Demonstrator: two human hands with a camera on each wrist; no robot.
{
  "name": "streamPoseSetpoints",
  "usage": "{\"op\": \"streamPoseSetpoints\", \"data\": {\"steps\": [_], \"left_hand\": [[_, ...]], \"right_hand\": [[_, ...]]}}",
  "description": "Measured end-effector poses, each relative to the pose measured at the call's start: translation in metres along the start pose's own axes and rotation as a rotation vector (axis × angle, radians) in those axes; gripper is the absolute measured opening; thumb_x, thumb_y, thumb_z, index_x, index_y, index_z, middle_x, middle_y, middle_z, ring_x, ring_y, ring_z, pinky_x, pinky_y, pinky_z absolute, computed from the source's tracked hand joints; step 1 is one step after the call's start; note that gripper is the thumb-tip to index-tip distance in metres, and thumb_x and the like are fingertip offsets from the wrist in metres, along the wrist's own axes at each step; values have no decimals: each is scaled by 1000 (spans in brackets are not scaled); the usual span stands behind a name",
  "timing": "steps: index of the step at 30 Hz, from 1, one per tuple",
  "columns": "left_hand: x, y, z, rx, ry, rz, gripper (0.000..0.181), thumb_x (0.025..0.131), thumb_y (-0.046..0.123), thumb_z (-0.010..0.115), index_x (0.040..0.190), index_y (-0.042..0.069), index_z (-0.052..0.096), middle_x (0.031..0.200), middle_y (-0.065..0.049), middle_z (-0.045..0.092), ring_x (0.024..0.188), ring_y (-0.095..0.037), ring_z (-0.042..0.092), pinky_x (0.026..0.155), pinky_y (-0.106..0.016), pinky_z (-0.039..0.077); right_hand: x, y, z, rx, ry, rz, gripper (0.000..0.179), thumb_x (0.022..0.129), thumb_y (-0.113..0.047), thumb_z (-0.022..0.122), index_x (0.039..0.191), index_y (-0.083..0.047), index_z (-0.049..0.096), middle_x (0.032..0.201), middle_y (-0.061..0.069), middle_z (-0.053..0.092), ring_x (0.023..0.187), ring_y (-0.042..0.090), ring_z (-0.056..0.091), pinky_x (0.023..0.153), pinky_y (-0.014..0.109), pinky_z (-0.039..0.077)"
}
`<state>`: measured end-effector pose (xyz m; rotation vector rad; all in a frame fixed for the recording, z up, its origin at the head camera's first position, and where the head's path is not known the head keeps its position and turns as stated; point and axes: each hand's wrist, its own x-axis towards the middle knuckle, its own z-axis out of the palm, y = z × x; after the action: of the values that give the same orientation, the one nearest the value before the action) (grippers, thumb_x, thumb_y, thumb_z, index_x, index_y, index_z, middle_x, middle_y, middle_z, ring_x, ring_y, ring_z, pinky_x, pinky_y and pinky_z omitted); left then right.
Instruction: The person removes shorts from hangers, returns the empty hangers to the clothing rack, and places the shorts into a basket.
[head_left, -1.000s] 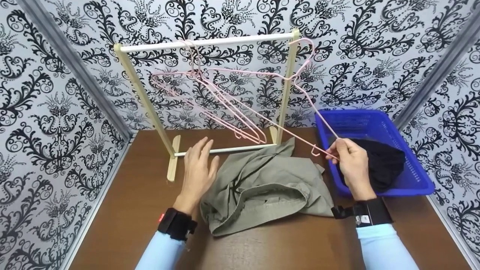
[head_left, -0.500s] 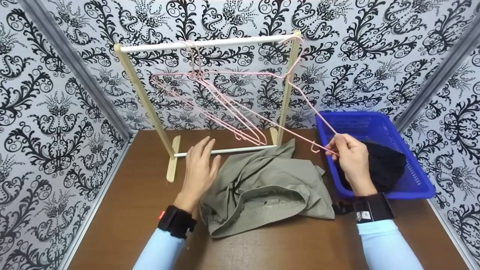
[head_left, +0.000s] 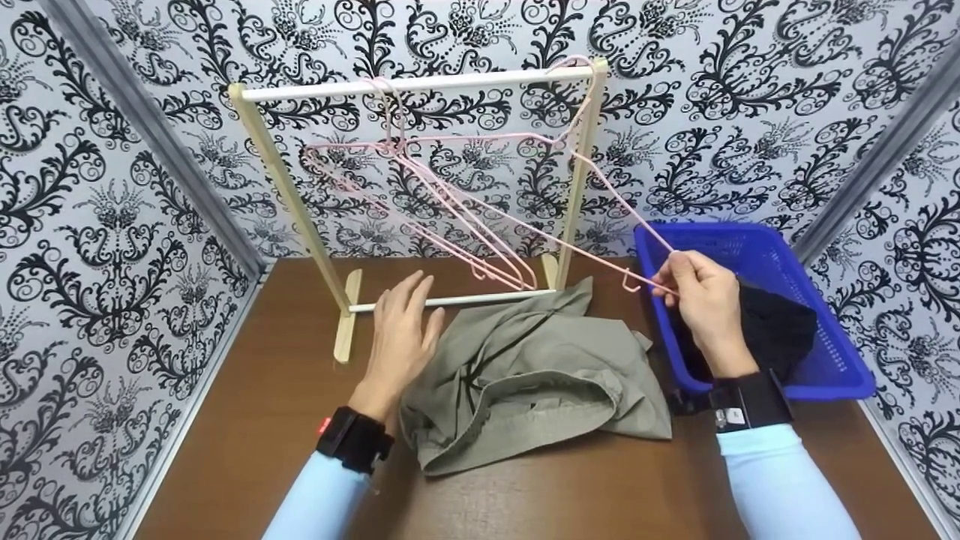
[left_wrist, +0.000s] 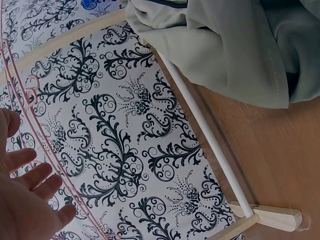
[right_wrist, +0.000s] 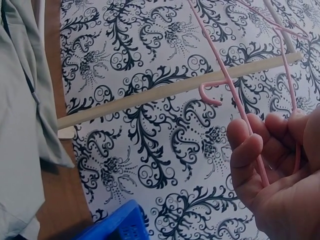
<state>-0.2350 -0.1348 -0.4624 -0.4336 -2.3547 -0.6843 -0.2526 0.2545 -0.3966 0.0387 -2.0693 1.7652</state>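
My right hand [head_left: 701, 304] grips one corner of a pink wire hanger [head_left: 622, 199], fingers curled round it, as the right wrist view also shows. The hook of this hanger overlaps the right end of the rack's white top rod [head_left: 480, 80]. My left hand [head_left: 401, 334] is spread with fingers relaxed, holding nothing, above the left side of the olive-green trousers [head_left: 547, 420]. These lie crumpled on the table, waistband toward me. Two more pink hangers [head_left: 450, 199] hang from the rod, left of its middle.
The wooden rack [head_left: 281, 187] stands at the back of the brown table [head_left: 247, 450]. To the right is a blue basket [head_left: 832, 375] with black cloth [head_left: 780, 330] inside, partly behind my right hand. Patterned walls [head_left: 105, 225] close in the back and both sides.
My right hand has risen slightly, and the hanger's hook has shifted left from beyond the rack's right post to the rod's end. The left hand has stayed nearly still.
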Motion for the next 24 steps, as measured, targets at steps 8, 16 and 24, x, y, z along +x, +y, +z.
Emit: {"op": "streamPoseSetpoints", "data": {"steps": [8, 16, 24], "left_hand": [[-1, 0, 1, -1, -15, 8, 46, 101, 18, 63, 143, -1, 56, 147, -22, 54, 135, -39, 51, 115, -64, 30], [-2, 0, 4, -11, -12, 9, 47, 99, 15, 65, 142, -2, 57, 147, -23, 54, 134, -39, 51, 115, -64, 30], [-3, 3, 3, -21, -11, 14, 47, 98, 14, 66, 141, -3, 57, 145, -24, 54, 134, -40, 52, 115, -65, 30]], "right_hand": [[5, -11, 3, -31, -25, 7, 38, 108, -16, 54, 90, 16, 63, 68, -5, 67, 54, 7, 63, 49, 19, 50], [7, -16, 6, -69, -58, 17, 38, 108, -18, 54, 91, 14, 64, 70, -5, 67, 56, 6, 64, 50, 20, 52], [8, -16, 5, -96, -79, 18, 39, 108, -19, 54, 92, 15, 65, 72, -4, 67, 59, 8, 65, 52, 22, 55]]}}
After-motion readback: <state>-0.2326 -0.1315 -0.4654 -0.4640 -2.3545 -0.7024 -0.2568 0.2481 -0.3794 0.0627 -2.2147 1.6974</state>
